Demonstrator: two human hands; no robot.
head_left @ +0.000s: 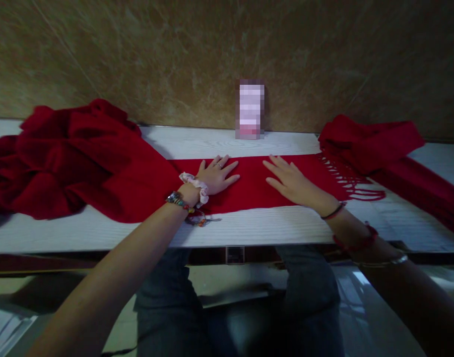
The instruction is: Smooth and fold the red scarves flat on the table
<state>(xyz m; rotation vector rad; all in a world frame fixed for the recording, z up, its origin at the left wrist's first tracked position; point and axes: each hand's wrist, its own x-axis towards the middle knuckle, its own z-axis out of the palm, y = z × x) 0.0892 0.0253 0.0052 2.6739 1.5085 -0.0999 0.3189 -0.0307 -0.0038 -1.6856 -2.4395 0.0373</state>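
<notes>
Wall, head view: brown marbled tile wall [167, 64] with pale veins, rising behind the work surface
Counter: white wood-grain counter [271, 228], running the full width; dark front edge
Red scarf: red scarf [249, 191] lies on the counter, flat and smooth in the middle under both hands; its left part is heaped in loose folds; fringe [346, 186] at the right end, strands spread on the counter
Left hand: left hand [217, 177] palm down on the flat stretch, fingers apart, nothing gripped; ring on one finger; pale scrunchie [202, 189] and beaded bracelet [180, 200] at the wrist
Right hand: right hand [291, 179] also palm down on the scarf, nearer the fringe; fingers extended, slightly apart, nothing gripped; dark band [334, 211], red bracelet [356, 243] and pale bangle [385, 263] along wrist and forearm
Between hands: bare strip of red fabric; hands well apart
Right side: folded red cloth [375, 146] beside the fringe, one length slanting toward the right edge; cannot tell if joined to the scarf
Behind scarf: pixelated pinkish item [251, 109] by the wall; details hidden
Below: jeans [167, 302] of the seated person; papers [7, 325] at lower left
</notes>
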